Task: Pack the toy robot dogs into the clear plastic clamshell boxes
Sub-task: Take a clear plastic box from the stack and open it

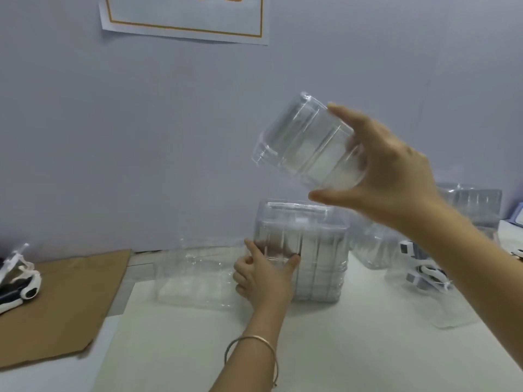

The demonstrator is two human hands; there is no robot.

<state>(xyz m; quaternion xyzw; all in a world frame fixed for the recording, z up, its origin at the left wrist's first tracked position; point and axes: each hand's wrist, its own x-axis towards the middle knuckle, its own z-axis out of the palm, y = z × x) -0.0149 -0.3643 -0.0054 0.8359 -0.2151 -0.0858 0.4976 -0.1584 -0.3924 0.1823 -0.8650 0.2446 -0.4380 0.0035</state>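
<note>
Gripping a clamshell box [307, 142] aloft, right hand [396, 171] (stack [317, 258] underneath).

The box [305, 142] held up at one o'clock is clear like glass. The stack of boxes [314, 256] in the middle is clear with grey lines. The table [353, 349] is white. The cardboard [62, 304] at eight o'clock is brown. The toy dog [19, 281] at nine o'clock is white and black. The wall [113, 137] is pale blue-grey. The paper [184, 21] at twelve o'clock is white with a gold line. The bracelet [254, 352] is gold.
</note>
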